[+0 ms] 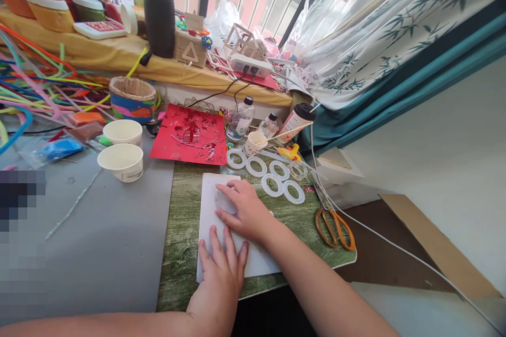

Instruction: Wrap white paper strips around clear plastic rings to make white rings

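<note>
Left hand (221, 274): nearest the camera, palm down, fingers extended and slightly spread, pressed flat on the lower part of a white sheet (259, 260). It grips nothing.

Right hand (245, 208): just beyond the left, fingers loosely curved and close together, fingertips resting on a small translucent piece (224, 201) that lies on the upper half of the white sheet. Whether the piece is pinched or only pressed cannot be told.

White sheet: rectangular, lying flat on a green wood-grain mat (184, 242), slightly askew to its edges.

Green mat, further items: five white rings (272, 185) in a loose row just beyond the right hand; orange-handled scissors (334, 227) near the right edge, apart from both hands; a yellow glue gun (290, 152) behind the rings, beside a small paper cup (255, 142).

Red card (190, 134): with shiny scraps on it, at the far edge of the mat.

Grey table surface (118, 237): left of the mat, bearing two white paper bowls (122, 160), one behind the other, and a woven-rim painted basket (132, 97) farther back.

Pipe cleaners (35, 84): many colours, heaped at far left.

Bottles (241, 118): two clear ones with dark caps beyond the red card, beside a tilted takeaway cup with a dark lid (296, 121).

Yellow-covered shelf (118, 55): holds a power strip (251, 65), a calculator, tubs and wooden pieces.

Room: barred window behind the shelf; bamboo-print curtain (395, 26) with a teal band at right; white wall below it; a white cable (395, 247) trailing across the floor.
</note>
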Demonstrator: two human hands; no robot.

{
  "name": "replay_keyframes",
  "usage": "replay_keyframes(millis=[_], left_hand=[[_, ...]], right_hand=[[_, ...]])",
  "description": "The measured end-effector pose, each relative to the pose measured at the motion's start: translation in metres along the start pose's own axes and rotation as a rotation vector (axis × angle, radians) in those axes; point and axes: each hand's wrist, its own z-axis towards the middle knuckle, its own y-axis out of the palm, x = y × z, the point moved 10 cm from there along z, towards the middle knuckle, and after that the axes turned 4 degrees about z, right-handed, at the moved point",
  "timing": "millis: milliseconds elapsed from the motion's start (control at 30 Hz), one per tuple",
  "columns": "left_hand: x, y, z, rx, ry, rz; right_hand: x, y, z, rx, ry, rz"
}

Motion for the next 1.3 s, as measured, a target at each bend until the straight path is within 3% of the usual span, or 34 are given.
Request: replay_keyframes(millis=[167, 267, 433, 633, 800, 1000, 1133, 1300], left_hand=[[-0.002, 0.004, 0.001, -0.024, -0.062, -0.008], [-0.002, -0.002, 0.001, 0.007, -0.066, 0.002], [-0.001, -0.014, -0.002, 0.073, 0.017, 0.049], [0.0, -0.018, -0.002, 0.077, 0.064, 0.084], [-0.001, -0.019, -0.001, 0.052, 0.071, 0.106], [0.003, -0.013, -0.002, 0.054, 0.064, 0.075], [0.004, -0.004, -0.002, 0.055, -0.047, 0.079], [0.007, -0.002, -0.002, 0.037, -0.025, 0.068]], right_hand=[[0.008, -0.004, -0.007, 0.117, 0.097, -0.034], [0.004, -0.003, -0.005, 0.148, 0.063, -0.025], [0.002, 0.002, 0.006, 0.121, 0.022, -0.002], [0.005, 0.004, 0.022, 0.155, 0.109, -0.083], [-0.005, 0.013, 0.024, 0.053, 0.068, -0.087], [0.003, 0.005, 0.035, 0.129, 0.135, -0.118], [-0.004, 0.008, 0.022, 0.077, 0.098, -0.088], [-0.001, 0.011, 0.018, 0.036, 0.045, -0.046]])
